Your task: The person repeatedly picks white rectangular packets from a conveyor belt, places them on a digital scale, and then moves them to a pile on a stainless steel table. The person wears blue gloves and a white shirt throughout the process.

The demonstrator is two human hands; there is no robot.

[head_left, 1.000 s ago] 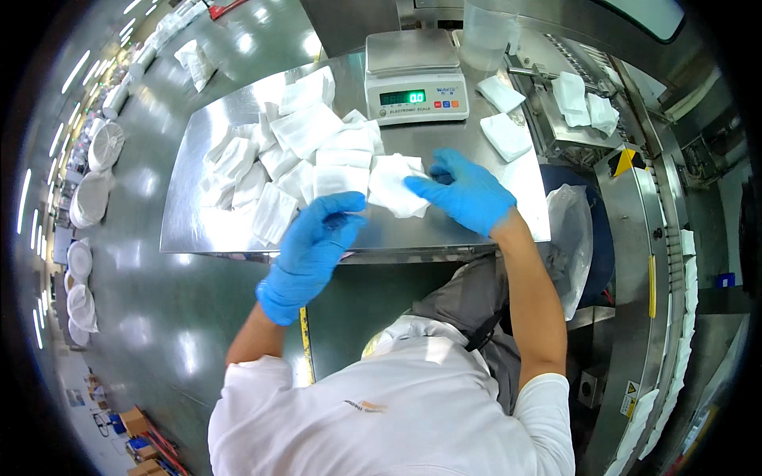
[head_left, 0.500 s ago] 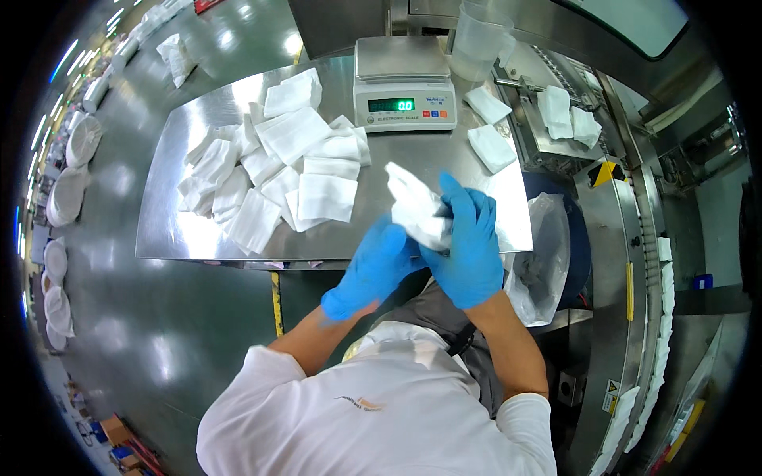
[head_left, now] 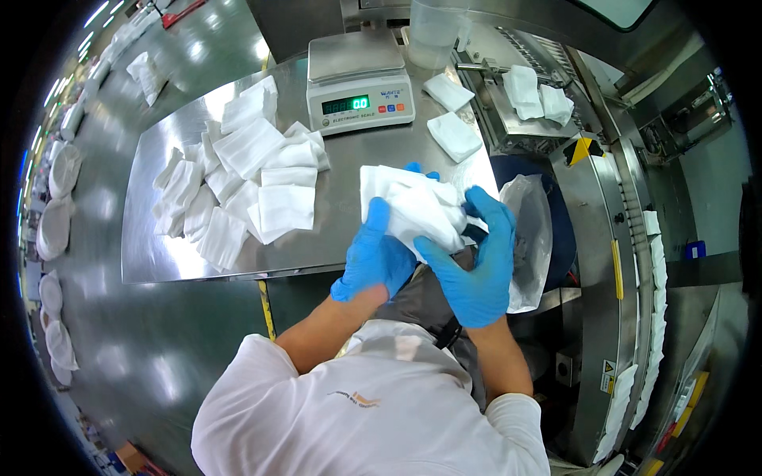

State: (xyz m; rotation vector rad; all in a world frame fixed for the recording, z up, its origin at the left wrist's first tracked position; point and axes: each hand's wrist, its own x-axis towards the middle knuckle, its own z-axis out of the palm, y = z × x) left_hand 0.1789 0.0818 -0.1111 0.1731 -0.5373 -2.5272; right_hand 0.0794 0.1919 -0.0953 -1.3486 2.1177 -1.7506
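Both my hands wear blue gloves and hold a small bundle of white folded cloths (head_left: 409,208) above the near right part of the steel table. My left hand (head_left: 373,258) is closed round the left side, thumb on the front and fingertips showing behind the top edge. At the right end, my right hand (head_left: 480,274) has its thumb against the lower edge and curled fingers at the crumpled side. A pile of similar white folded cloths (head_left: 287,208) lies to the left of the hands. Two loose folded pieces, one of them a thick pad (head_left: 454,136), lie beyond my right hand.
An electronic scale (head_left: 357,91) with a bare pan stands at the table's (head_left: 333,246) far edge, beside a clear plastic jug (head_left: 435,36). On the right, a conveyor machine (head_left: 532,127) carries more white pieces. A bag-lined dark blue bin (head_left: 559,230) stands below.
The bundle now appears wider and flatter between my hands, with more of its folded layers showing. My left hand has come up round its left side. The whole view has shifted slightly.
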